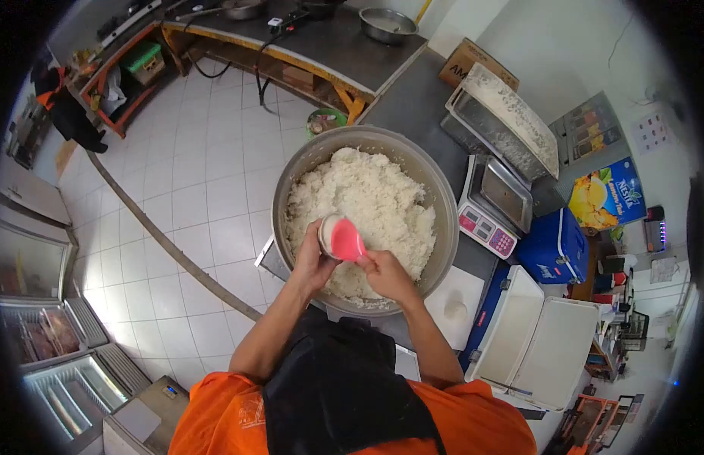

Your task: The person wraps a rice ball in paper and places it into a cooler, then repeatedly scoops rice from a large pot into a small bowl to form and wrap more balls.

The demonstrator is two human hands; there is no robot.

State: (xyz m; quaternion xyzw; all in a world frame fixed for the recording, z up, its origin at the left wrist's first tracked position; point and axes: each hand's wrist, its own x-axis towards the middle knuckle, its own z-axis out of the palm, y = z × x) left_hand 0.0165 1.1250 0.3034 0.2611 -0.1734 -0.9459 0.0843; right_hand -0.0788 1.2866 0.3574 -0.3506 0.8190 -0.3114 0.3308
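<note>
A large round metal pot (447, 220) full of cooked white rice (375, 186) stands in front of me. Over the near-left part of the rice, my left hand (312, 254) is wrapped around a small whitish round cup (327, 227). My right hand (390, 277) grips the handle of a pink rice paddle (346, 240). The paddle's blade lies against the cup's mouth and covers much of it, so the cup's contents are hidden.
Right of the pot are a digital scale (485, 220), a tilted rice-smeared metal pan (511, 114), a blue cooler (553, 246) and an open white-lined cooler (507, 318). A hose (166, 243) crosses the tiled floor. Another person (67, 106) stands far left.
</note>
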